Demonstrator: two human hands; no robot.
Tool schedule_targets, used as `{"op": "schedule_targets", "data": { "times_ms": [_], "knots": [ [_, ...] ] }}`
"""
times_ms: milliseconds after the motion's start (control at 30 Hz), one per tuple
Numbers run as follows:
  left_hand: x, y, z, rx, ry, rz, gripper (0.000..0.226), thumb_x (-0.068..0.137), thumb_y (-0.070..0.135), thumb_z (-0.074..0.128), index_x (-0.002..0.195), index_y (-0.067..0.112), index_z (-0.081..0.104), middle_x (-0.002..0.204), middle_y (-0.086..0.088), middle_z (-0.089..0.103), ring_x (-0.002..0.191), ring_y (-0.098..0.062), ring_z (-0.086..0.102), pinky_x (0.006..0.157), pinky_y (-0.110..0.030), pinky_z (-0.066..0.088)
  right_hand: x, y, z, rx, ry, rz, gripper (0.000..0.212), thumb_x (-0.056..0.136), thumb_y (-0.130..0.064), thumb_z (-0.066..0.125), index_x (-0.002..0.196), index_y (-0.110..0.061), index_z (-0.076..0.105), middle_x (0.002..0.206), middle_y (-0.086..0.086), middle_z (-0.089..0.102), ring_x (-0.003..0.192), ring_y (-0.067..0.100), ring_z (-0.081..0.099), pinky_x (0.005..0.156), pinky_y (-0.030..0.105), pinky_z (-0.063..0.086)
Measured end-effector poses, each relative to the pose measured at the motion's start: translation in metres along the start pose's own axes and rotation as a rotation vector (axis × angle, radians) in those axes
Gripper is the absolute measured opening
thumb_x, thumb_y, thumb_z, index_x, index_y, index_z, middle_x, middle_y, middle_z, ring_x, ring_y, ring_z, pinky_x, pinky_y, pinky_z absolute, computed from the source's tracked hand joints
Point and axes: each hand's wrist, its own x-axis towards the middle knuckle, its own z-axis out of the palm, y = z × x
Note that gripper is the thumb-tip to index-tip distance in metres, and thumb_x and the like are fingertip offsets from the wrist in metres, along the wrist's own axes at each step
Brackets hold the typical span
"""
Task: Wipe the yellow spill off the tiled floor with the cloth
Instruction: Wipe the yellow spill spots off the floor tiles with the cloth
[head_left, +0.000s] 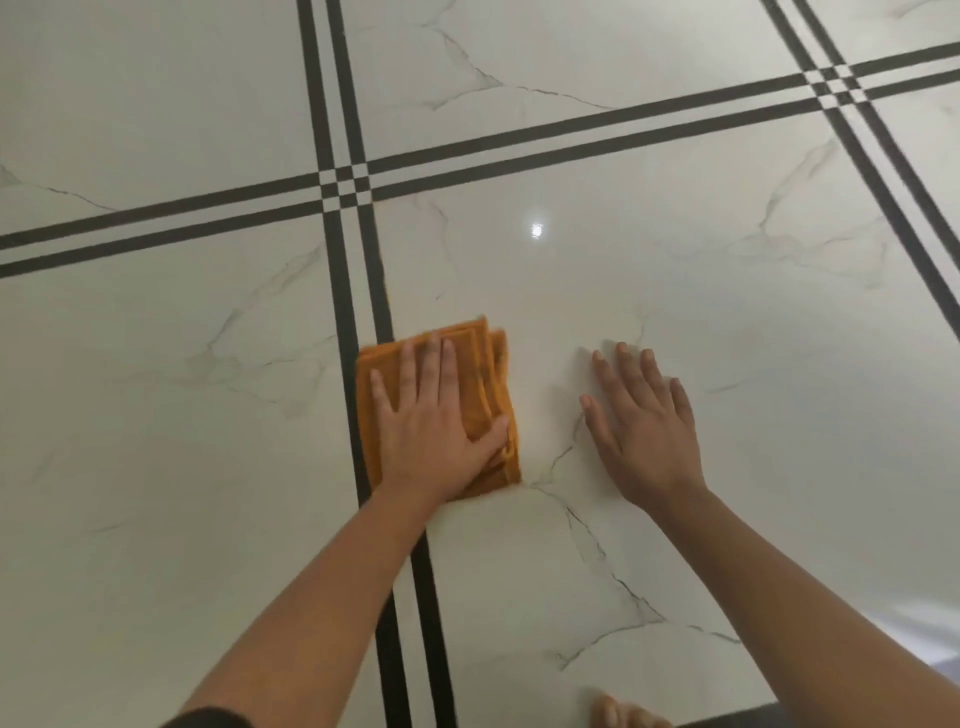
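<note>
**Cloth down on the tile, no yellow showing around it**

My left hand (434, 421) lies flat on the folded orange cloth (480, 364), fingers straight and spread and the thumb angled out to the side. It presses down on the cloth and does not curl round it. The cloth sits on the pale marbled floor (675, 270), its left edge over the double dark strips (366, 291) that run toward me, and the rest on the big tile to their right. My right hand (644, 421) is just beside it, palm down on bare tile with the fingers straight and holding nothing, and I judge that it is propping me up.

As for the spill, I see no yellow puddle or streak anywhere on the floor around the cloth. The tile between my two hands looks clean, with only grey veining and a bright glint of light (536, 229) further out (a faint film would be hard to pick out on so glossy a surface). So I judge that the wiping is either mostly done or that whatever remains is hidden under the cloth and my palm, and I cannot tell which.

What seems left is to move the cloth aside, check the patch beneath it, go over any smear, and look along the dark strips where liquid could settle. My toes (618, 714) show at the bottom edge.
</note>
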Motion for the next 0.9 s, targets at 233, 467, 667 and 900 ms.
{"op": "schedule_targets", "data": {
  "times_ms": [233, 467, 667, 900],
  "knots": [
    [-0.065, 0.036, 0.028, 0.055, -0.010, 0.650, 0.096, 0.077, 0.075, 0.030, 0.147, 0.010, 0.021, 0.155, -0.007, 0.018, 0.143, -0.026, 0.009, 0.109, -0.056, 0.007, -0.021, 0.003, -0.013, 0.082, 0.030, 0.119, 0.063, 0.093, -0.056, 0.020, 0.147, -0.024, 0.025, 0.158, -0.001, 0.011, 0.145, 0.015, -0.002, 0.115, 0.034, -0.002],
    [-0.074, 0.031, 0.011, -0.204, -0.054, 0.390, 0.075, 0.088, 0.056, 0.031, 0.144, 0.006, 0.026, 0.152, -0.010, 0.025, 0.143, -0.022, 0.014, 0.113, -0.044, 0.009, -0.046, -0.053, -0.016, 0.231, -0.061, 0.311, 0.055, 0.091, -0.042, 0.050, 0.139, -0.018, 0.038, 0.137, 0.007, 0.040, 0.127, 0.026, 0.032, 0.103, 0.038, 0.028],
    [-0.082, 0.013, -0.015, -0.277, -0.111, 0.097, 0.074, 0.089, 0.055, 0.017, 0.146, 0.008, 0.018, 0.155, -0.009, 0.017, 0.143, -0.019, 0.006, 0.114, -0.036, -0.002, -0.041, -0.077, -0.022, 0.218, -0.267, 0.439, 0.045, 0.086, -0.033, 0.062, 0.122, -0.012, 0.044, 0.120, 0.012, 0.050, 0.114, 0.030, 0.044, 0.094, 0.040, 0.036],
    [-0.116, 0.010, -0.105, -0.488, -0.258, -0.197, 0.062, 0.097, 0.046, 0.024, 0.148, 0.016, 0.008, 0.157, 0.000, 0.008, 0.144, -0.015, -0.002, 0.114, -0.034, -0.003, -0.052, -0.110, -0.095, 0.686, -0.411, 0.579, 0.015, 0.085, -0.020, 0.064, 0.077, -0.008, 0.060, 0.073, 0.007, 0.058, 0.066, 0.021, 0.054, 0.059, 0.030, 0.044]
  ]
}}
